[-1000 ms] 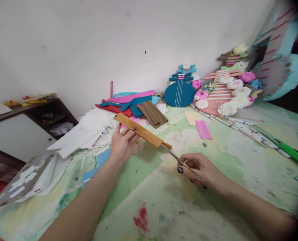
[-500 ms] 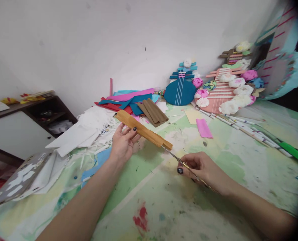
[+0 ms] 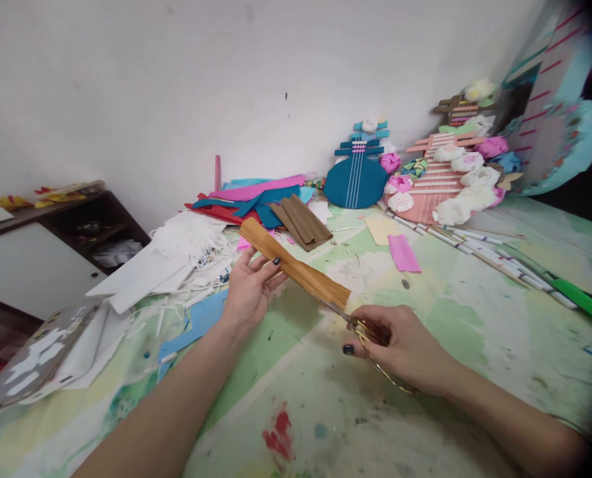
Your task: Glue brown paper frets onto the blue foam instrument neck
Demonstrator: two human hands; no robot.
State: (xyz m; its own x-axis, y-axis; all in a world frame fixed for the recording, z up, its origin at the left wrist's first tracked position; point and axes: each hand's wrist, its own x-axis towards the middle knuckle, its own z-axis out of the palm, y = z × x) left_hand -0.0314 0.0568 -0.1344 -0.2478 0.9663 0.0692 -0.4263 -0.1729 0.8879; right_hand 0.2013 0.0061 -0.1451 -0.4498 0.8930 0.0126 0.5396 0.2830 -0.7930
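Observation:
Between the thumb and fingers of my left hand (image 3: 253, 282) is a long strip of mustard-brown crepe paper (image 3: 296, 265), held tilted above the table. My right hand (image 3: 400, 342) grips a pair of gold-handled scissors (image 3: 363, 332), fingers in the loops. The scissor blades meet the lower right end of the strip, along its near edge. Behind the strip lies a folded piece of darker brown crepe paper (image 3: 303, 222). A pink paper piece (image 3: 404, 253) rests to the right, beside a cream paper square (image 3: 378, 230).
White paper sheets and strings (image 3: 176, 259) lie at the left, near a blue paper piece (image 3: 196, 325). Coloured paper strips (image 3: 256, 199) are heaped by the wall. A blue lute-shaped craft (image 3: 356, 182) and a pink one with paper flowers (image 3: 425, 206) lean behind. Thin sticks (image 3: 505, 265) lie at right.
The scissors have moved up onto the end of the strip, and their handles have spread apart. The paper strip has shifted slightly right with my left hand.

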